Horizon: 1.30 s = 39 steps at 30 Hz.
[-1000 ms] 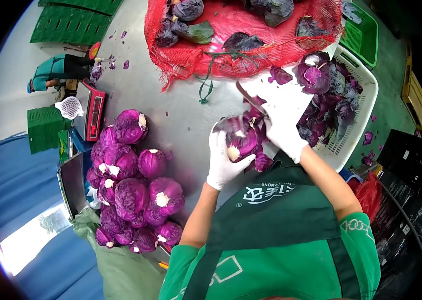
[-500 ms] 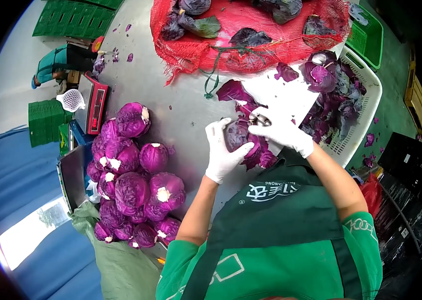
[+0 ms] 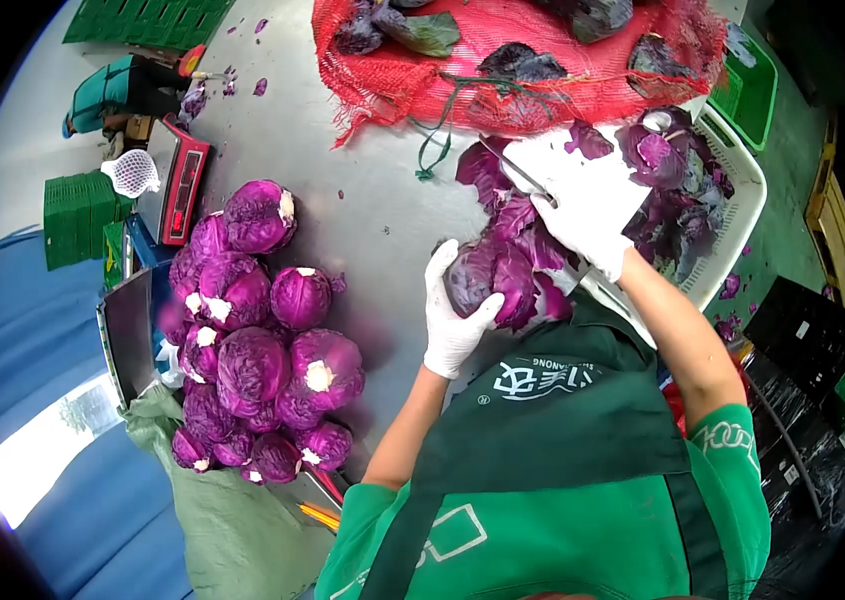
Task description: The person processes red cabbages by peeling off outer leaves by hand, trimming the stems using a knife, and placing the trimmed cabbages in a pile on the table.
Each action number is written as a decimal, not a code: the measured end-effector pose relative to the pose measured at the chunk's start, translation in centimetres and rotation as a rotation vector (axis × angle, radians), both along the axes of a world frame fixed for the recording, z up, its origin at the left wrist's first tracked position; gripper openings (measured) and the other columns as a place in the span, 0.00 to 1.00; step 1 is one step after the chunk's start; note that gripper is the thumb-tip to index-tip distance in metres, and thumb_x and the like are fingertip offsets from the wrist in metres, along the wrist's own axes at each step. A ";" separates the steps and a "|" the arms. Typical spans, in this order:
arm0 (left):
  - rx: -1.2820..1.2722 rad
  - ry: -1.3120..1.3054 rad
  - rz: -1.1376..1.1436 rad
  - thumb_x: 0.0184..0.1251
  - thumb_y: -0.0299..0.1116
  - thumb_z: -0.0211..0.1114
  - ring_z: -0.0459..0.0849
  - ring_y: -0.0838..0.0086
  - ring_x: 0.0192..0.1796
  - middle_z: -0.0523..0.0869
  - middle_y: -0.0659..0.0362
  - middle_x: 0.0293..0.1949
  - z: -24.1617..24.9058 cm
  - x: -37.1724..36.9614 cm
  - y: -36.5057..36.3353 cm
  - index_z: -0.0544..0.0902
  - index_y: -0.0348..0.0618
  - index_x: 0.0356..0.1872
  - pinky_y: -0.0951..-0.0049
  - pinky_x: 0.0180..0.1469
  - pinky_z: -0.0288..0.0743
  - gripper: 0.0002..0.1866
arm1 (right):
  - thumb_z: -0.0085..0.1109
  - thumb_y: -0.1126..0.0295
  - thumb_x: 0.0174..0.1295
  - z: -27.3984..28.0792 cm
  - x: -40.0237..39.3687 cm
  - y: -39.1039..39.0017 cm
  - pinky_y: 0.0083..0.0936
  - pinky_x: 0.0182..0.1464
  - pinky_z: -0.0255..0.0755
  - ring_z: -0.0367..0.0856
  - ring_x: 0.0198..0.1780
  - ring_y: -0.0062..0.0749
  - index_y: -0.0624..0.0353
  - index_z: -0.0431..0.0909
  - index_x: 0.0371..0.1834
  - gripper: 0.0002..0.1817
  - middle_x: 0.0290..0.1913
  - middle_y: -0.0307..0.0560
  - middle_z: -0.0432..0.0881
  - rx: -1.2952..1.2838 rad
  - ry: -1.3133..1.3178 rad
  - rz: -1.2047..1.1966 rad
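Note:
My left hand (image 3: 455, 318), in a white glove, grips a red cabbage (image 3: 491, 280) from its left side, thumb in front. Loosened purple leaves (image 3: 515, 218) spread from the cabbage's upper and right sides. In my right hand (image 3: 583, 230), also gloved, is what looks like a knife (image 3: 528, 174); its thin dark length sticks out up and left past the fingers. The right palm hides part of it. A white board (image 3: 583, 185) lies beneath that hand, and cut leaves surround it.
Trimmed red cabbages (image 3: 258, 370) are heaped on the metal table (image 3: 373, 230) at left. A red mesh sack (image 3: 503, 40) holding more cabbages lies at the top. On the right stands a white crate (image 3: 743, 220) of leaves. Beyond a red scale (image 3: 183, 195), another person (image 3: 108, 95) bends over.
My right hand has drawn away from the cabbage to the upper right, and the knife-like tool now shows. More loose leaves fan out from the cabbage. My left hand keeps its grip.

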<state>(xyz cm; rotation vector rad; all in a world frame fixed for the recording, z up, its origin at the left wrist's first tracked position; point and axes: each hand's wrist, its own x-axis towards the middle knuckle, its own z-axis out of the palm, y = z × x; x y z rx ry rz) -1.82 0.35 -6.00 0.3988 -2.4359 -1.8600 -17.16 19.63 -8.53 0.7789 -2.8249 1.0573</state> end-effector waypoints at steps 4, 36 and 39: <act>-0.031 -0.013 0.003 0.49 0.38 0.81 0.67 0.60 0.69 0.65 0.50 0.67 -0.6 1.1 -0.9 0.62 0.42 0.70 0.59 0.73 0.61 0.48 | 0.65 0.62 0.65 5.6 2.5 -0.5 0.24 0.38 0.72 0.75 0.33 0.25 0.62 0.80 0.53 0.18 0.32 0.43 0.78 -0.245 -0.414 -0.010; 0.650 -0.064 0.186 0.66 0.36 0.70 0.71 0.62 0.68 0.68 0.52 0.67 0.3 0.4 -0.5 0.60 0.45 0.73 0.59 0.71 0.68 0.38 | 0.64 0.64 0.64 3.1 3.4 4.8 0.29 0.41 0.75 0.80 0.36 0.28 0.59 0.81 0.55 0.18 0.38 0.45 0.83 -0.397 -0.369 -0.432; 0.989 -0.082 0.493 0.78 0.50 0.56 0.75 0.58 0.66 0.72 0.52 0.66 -0.4 -1.1 2.5 0.61 0.47 0.70 0.47 0.66 0.75 0.28 | 0.67 0.62 0.63 6.2 7.0 2.4 0.26 0.44 0.74 0.78 0.38 0.27 0.60 0.78 0.60 0.24 0.41 0.46 0.81 -0.337 -0.660 -0.178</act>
